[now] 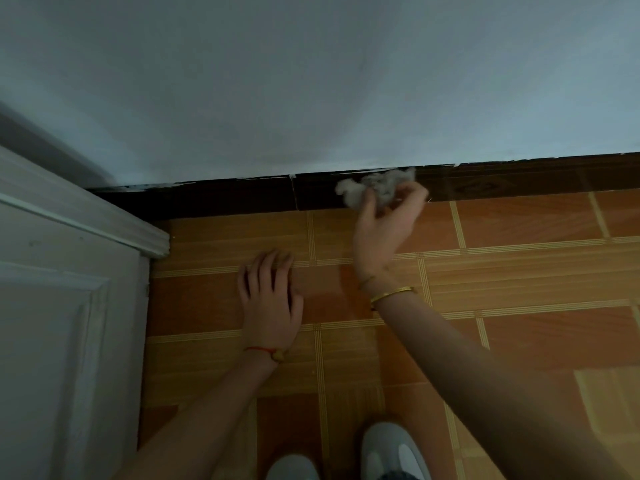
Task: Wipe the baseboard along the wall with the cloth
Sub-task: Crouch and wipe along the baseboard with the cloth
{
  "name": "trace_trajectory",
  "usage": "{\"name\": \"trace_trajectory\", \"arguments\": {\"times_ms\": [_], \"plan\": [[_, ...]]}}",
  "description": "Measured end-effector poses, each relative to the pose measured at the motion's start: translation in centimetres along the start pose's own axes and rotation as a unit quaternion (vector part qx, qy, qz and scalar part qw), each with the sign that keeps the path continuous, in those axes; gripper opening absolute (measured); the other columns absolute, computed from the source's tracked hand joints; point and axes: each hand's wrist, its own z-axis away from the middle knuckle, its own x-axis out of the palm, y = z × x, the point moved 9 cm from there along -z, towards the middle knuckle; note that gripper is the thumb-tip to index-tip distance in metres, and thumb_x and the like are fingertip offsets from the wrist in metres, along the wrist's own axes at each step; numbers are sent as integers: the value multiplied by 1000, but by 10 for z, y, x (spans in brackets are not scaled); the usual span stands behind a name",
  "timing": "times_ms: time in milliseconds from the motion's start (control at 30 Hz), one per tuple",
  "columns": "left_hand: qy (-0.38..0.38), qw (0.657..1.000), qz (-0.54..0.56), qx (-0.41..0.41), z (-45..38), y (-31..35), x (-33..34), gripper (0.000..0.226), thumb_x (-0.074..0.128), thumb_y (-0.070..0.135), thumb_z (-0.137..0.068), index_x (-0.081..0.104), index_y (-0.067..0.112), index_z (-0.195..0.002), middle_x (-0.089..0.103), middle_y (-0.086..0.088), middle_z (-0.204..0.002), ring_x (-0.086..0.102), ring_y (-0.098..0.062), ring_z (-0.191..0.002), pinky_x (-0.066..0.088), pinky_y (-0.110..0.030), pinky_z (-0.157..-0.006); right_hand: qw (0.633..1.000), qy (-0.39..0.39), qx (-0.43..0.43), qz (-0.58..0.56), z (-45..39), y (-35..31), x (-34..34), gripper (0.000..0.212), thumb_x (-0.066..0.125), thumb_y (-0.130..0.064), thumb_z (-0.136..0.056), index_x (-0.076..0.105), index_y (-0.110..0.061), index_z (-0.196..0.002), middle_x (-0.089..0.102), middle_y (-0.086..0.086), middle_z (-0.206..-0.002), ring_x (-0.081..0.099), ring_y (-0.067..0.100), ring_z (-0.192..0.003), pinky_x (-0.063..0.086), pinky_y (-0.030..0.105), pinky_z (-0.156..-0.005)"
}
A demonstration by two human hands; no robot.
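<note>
**Cloth pressed to the baseboard, other hand flat on the tiles**

From my head view I see the right hand [382, 223] raised at the foot of the wall [311, 81], fingers bunched around a crumpled pale cloth [377, 187]. The cloth sits against the dark brown baseboard [225, 197], near its upper edge, just right of a vertical joint in the board. A gold bangle [391, 294] circles that wrist. The left hand [270, 299] lies palm-down on the orange tiled floor [536, 271], fingers spread and holding nothing, a red string bracelet [265, 351] at the wrist. A white door [62, 306] fills the left side. Two grey shoes [391, 452] show at the bottom edge.
</note>
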Motion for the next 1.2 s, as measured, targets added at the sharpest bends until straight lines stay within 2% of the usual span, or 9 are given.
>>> {"name": "trace_trajectory", "arguments": {"times_ms": [167,233,367,433,600,733,900,1133,1200], "plan": [[14,1000,-12,10,0,0,0,54,44,26,-91,51,11,-142,45,-15,-149,37,-34,-140,21,-60,-121,984,-166,-57,-6,51,-36,58,27,67,5,-82,47,0,-100,49,15,-105,43,3,-90,39,3,-79],[22,1000,-5,13,0,1,-2,53,44,26,-91,52,11,-141,45,-14,-148,38,-34,-140,21,-60,-120,988,-148,-52,-14,48,-39,54,25,66,6,-82,48,1,-99,50,14,-103,45,6,-90,39,6,-79],[9,1000,2,6,-1,1,-2,53,43,26,-90,53,12,-140,47,-14,-148,42,-36,-138,22,-60,-119,999,-10,-25,-29,6,-18,4,25,67,-3,-84,50,-4,-104,54,11,-103,56,24,-93,52,41,-80],[1,1000,2,-2,-1,0,-2,52,42,27,-91,53,12,-140,46,-13,-149,41,-35,-139,22,-61,-119,997,61,12,-34,-13,-3,-22,28,66,-11,-86,49,-8,-107,55,9,-107,58,24,-96,54,46,-78],[-8,1000,4,-3,-1,0,0,52,41,27,-92,52,13,-140,45,-12,-150,40,-33,-140,20,-60,-120,997,69,16,-18,-13,-3,-20,28,67,-9,-85,48,-6,-105,52,6,-107,57,20,-95,55,37,-79],[-6,1000,-2,0,-1,-1,1,53,42,27,-92,51,13,-142,45,-12,-150,40,-34,-140,19,-58,-121,999,-37,14,4,15,-11,24,29,69,3,-81,46,-6,-96,49,9,-105,48,4,-86,45,10,-79],[-2,1000,-8,4,0,-2,2,54,43,27,-92,50,13,-144,44,-13,-150,39,-34,-140,18,-58,-122,989,-142,14,34,47,-8,60,30,66,9,-78,46,-2,-97,50,13,-107,49,13,-92,36,-2,-75],[-9,1000,6,-4,0,-1,1,52,41,27,-93,52,12,-142,45,-12,-149,39,-33,-142,17,-58,-122,991,58,89,81,-15,39,-24,31,62,11,-79,50,5,-106,53,21,-113,55,28,-102,40,6,-80],[-10,1000,2,-2,0,-1,1,53,40,27,-93,52,12,-142,45,-12,-150,39,-33,-142,17,-58,-123,989,96,85,77,-29,43,-40,31,63,9,-79,49,6,-106,53,20,-114,56,29,-103,48,17,-83]]}}
